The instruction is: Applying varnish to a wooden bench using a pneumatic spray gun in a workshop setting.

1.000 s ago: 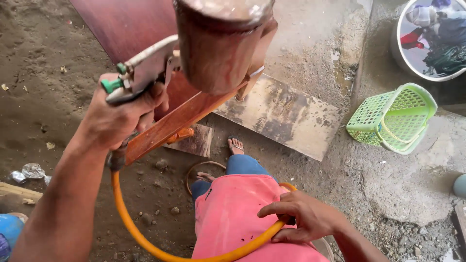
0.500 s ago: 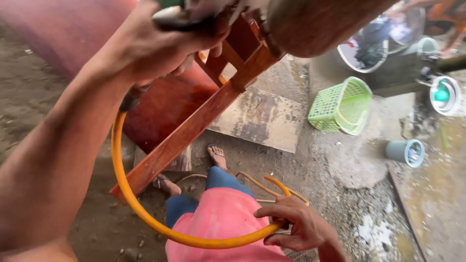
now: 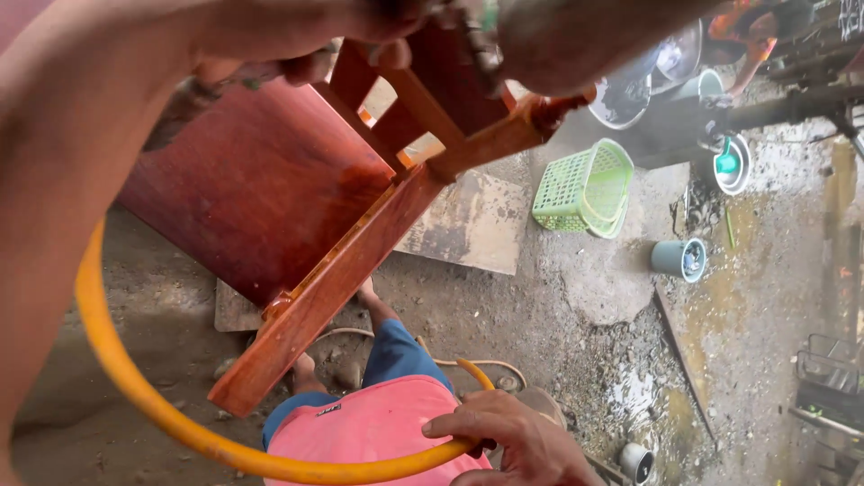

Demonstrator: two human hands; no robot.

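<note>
Orange hose (image 3: 135, 396) curves from the lower left across the bottom of the head view, a stiff-looking rubbery loop that holds its arc rather than sagging; it looks light and grippy, best held along its length as it is now. Right hand (image 3: 513, 436) at bottom centre is curled narrow around the hose end, just beside the pink shirt (image 3: 369, 432). Left hand (image 3: 297, 36) sits at the top edge, very close to the lens and blurred, fingers closed on something; a brown rounded cup (image 3: 567, 36) shows beside it, likely part of a spray tool, but the grip itself cannot be told exactly. Under it, a red-brown wooden furniture piece (image 3: 270, 189) stands tilted, glossy, finish possibly wet, so likely slippery and easy to mark; it looks heavy and rigid, and the plain rail (image 3: 315, 306) at its lower edge looks the safest place to take hold. Rail corner ends near the bare foot (image 3: 301, 369) and blue shorts (image 3: 396, 351). Flat board (image 3: 468, 225) lies on the dirt floor (image 3: 576, 342) behind it. Green basket (image 3: 585, 189) lies well apart to the right, grey cup (image 3: 679, 258) further right, small tin (image 3: 637, 461) bottom right. Open floor mostly centre right; left side crowded by arm and wood.
</note>
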